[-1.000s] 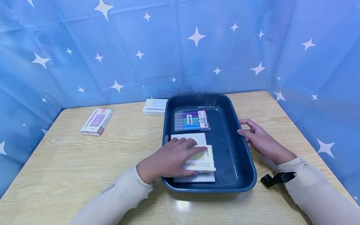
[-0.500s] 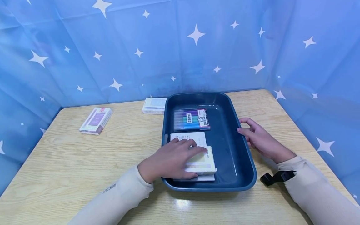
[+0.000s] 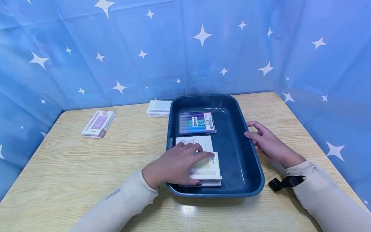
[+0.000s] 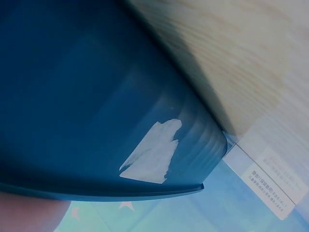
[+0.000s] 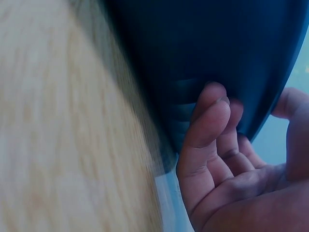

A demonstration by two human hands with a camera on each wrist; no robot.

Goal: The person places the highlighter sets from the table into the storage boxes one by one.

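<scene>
A dark blue plastic tray (image 3: 236,151) stands on the table. Inside it, toward the near left, my left hand (image 3: 178,164) grips a small cream-white box (image 3: 211,167) between thumb and fingers. That box overlaps a flat white box (image 3: 200,140), part of which the hand hides. Farther back in the tray lies a clear pack of coloured pens (image 3: 197,123). My right hand (image 3: 268,143) holds the tray's right rim, thumb at the edge and fingers against the outer wall, where the right wrist view shows the fingers (image 5: 212,121) curled.
On the wooden table (image 3: 116,161) a white and purple box (image 3: 99,124) lies at the left. Another white box (image 3: 158,108) sits behind the tray's left side. A blue curtain with white stars (image 3: 145,48) surrounds the back and sides. A black strap piece (image 3: 285,183) hangs at the right sleeve.
The cream-white box has shifted and tilted slightly in my left hand, its near edge rising and then lowering a little. The right hand and the tray keep their places.
</scene>
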